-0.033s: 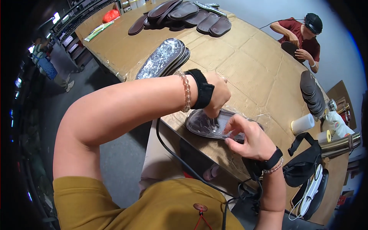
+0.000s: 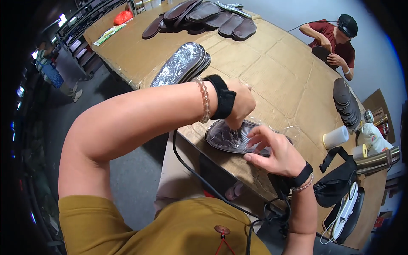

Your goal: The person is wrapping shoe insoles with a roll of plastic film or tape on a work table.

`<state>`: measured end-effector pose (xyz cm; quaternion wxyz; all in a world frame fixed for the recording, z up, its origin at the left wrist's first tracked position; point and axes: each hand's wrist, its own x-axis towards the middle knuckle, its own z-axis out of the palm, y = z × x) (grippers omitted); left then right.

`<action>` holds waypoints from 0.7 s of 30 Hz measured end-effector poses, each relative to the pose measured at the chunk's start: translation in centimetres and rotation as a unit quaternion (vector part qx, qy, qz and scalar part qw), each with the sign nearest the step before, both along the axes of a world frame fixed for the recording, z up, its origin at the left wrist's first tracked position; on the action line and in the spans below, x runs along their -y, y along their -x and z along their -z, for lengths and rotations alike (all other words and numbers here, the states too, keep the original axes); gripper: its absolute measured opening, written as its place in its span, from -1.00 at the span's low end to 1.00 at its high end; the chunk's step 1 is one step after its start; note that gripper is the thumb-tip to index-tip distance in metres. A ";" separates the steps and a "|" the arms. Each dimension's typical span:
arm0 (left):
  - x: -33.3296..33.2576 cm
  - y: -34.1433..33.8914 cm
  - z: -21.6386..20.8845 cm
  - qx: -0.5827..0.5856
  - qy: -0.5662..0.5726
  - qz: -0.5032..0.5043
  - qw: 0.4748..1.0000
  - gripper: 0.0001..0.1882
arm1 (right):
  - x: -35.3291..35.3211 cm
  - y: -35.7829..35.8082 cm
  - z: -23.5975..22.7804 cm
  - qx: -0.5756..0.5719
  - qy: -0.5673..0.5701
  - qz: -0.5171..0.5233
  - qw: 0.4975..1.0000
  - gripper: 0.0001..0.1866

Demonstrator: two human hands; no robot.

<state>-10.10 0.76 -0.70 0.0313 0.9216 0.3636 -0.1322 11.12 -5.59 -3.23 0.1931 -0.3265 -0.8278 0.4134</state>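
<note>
A dark brown shoe sole [image 2: 216,137] lies at the near table edge, with clear plastic film [image 2: 236,139] bunched and creased over it. Above the sole, my left hand [image 2: 243,103] points down with its fingers closed, pulling up a pinch of the film; the fingertips are partly hidden behind the hand. My right hand [image 2: 277,154] reaches over the sole's right end. Its thumb and curled fingers are apart, close to the film, and I see nothing gripped between them. Beyond my left wrist stands a stack of similar soles [image 2: 182,63], the top one wrapped in shiny film.
A pile of brown soles [image 2: 204,17] lies at the table's far end. On the right are a film roll [image 2: 335,137], a stack of dark insoles [image 2: 345,104], a metal flask [image 2: 376,161] and a black bag [image 2: 335,180]. A co-worker [image 2: 333,44] handles a sole across the table.
My right thumb and fingers have shifted slightly left and up over the sole. The film under my left hand looks drawn up a little differently.
</note>
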 end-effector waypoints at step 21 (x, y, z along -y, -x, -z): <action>1.6 2.2 -2.6 0.087 0.028 -0.040 0.995 -0.82 | -3.1 1.9 3.5 0.046 0.166 0.010 0.985 -0.80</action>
